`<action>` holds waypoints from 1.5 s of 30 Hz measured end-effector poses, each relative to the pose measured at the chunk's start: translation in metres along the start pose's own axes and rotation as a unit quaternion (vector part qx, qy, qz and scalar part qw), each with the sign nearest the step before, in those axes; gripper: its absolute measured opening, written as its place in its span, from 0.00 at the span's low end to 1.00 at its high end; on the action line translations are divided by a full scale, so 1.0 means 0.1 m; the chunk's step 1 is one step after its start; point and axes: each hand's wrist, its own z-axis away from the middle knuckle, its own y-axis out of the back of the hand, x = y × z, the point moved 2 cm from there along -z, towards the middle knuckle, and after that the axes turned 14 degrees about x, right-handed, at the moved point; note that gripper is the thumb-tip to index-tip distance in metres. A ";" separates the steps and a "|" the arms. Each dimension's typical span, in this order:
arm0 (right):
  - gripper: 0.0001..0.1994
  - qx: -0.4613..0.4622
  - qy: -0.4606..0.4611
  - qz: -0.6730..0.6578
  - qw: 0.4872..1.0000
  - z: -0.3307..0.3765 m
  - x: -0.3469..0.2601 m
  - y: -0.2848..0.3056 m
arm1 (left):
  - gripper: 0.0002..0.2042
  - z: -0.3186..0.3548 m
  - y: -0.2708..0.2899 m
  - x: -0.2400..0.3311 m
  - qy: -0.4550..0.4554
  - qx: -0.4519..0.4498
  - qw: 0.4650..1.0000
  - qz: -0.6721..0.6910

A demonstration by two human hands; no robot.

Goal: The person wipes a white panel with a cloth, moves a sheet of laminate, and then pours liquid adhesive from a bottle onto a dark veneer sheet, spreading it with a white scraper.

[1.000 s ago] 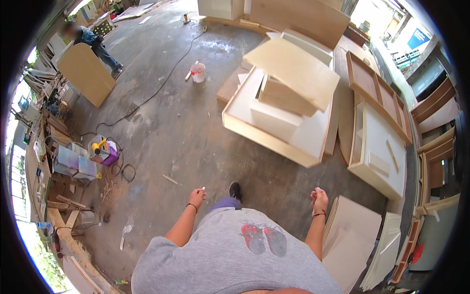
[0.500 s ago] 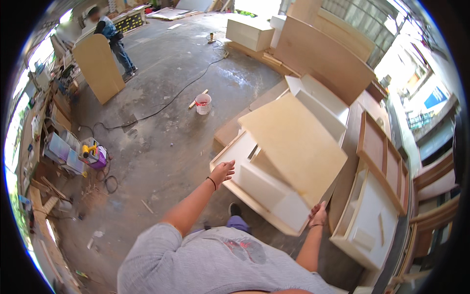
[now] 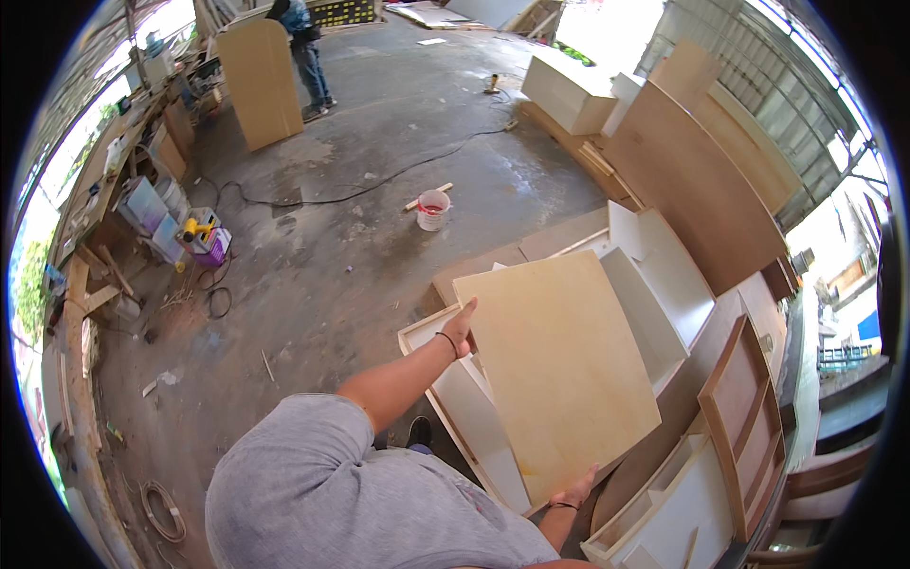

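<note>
Head view: the pale panel (image 3: pixel 564 370) lies over an open white box (image 3: pixel 474 417), to the right of the left hand (image 3: pixel 460 329) and beyond the right hand (image 3: pixel 573 489). Its long axis runs away from the body, the near end angled to the right. The left hand contacts the left edge toward the far corner; the right hand contacts the near edge, low on the panel. Both are equally near, each touching; finger closure cannot be told, as the edges hide part of the fingers. The box's contents are mostly covered by the panel. A second white box (image 3: pixel 671 254) stands beyond the panel. The bucket (image 3: pixel 433 220) has red marks; its contents are unclear. A yellow tool (image 3: pixel 195 229) sits at the top of the purple box (image 3: pixel 217 250).
</note>
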 end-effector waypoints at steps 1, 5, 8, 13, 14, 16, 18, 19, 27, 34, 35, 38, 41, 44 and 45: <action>0.32 -0.017 0.010 -0.003 1.000 -0.05 0.03 -0.01 | 0.25 0.07 -0.03 0.00 -0.007 -0.010 1.000 0.023; 0.33 0.075 0.077 0.107 0.988 0.26 0.05 -0.24 | 0.35 -0.14 0.08 -0.15 -0.051 0.032 0.998 0.029; 0.34 0.135 0.117 0.123 0.976 0.51 0.02 -0.34 | 0.35 0.50 -0.05 0.05 -0.068 0.026 0.996 0.043; 0.34 -0.019 0.093 0.191 0.977 0.80 0.39 -0.89 | 0.32 1.39 0.74 0.47 -0.089 0.005 0.996 0.028; 0.34 -0.055 0.084 0.201 0.974 0.87 0.50 -1.02 | 0.32 1.67 0.98 0.53 -0.099 -0.002 0.994 0.041; 0.34 -0.126 0.052 0.224 0.965 1.07 0.79 -1.27 | 0.31 2.33 1.55 0.66 -0.123 0.001 0.991 0.056; 0.34 -0.195 0.018 0.247 0.949 1.32 1.15 -1.50 | 0.31 2.86 2.24 0.66 -0.171 0.053 0.979 0.099; 0.34 -0.228 0.000 0.260 0.938 1.46 1.34 -1.60 | 0.31 3.11 2.56 0.63 -0.193 0.076 0.970 0.123; 0.34 -0.454 -0.178 0.371 0.790 2.86 2.95 -2.23 | 0.32 5.08 4.69 0.09 -0.416 0.267 0.777 0.390; 0.30 -0.606 -0.072 0.458 0.646 4.16 4.58 -2.78 | 0.33 6.06 5.51 -0.54 -0.529 0.304 0.606 0.511; 0.28 -0.631 -0.052 0.467 0.618 4.37 4.76 -2.85 | 0.33 6.13 5.62 -0.58 -0.540 0.297 0.586 0.527; 0.27 -0.692 -0.006 0.474 0.545 5.09 5.40 -2.91 | 0.33 6.31 5.99 -0.71 -0.569 0.307 0.520 0.558; 0.27 -0.738 0.038 0.454 0.498 5.79 6.02 -2.95 | 0.33 6.58 6.32 -0.67 -0.588 0.311 0.480 0.572; 0.28 -0.801 0.066 0.441 0.399 6.42 6.68 -3.00 | 0.32 6.94 6.58 -0.53 -0.610 0.320 0.430 0.584; 0.28 -0.818 0.056 0.433 0.376 6.72 6.87 -2.97 | 0.32 7.07 6.67 -0.52 -0.615 0.326 0.405 0.593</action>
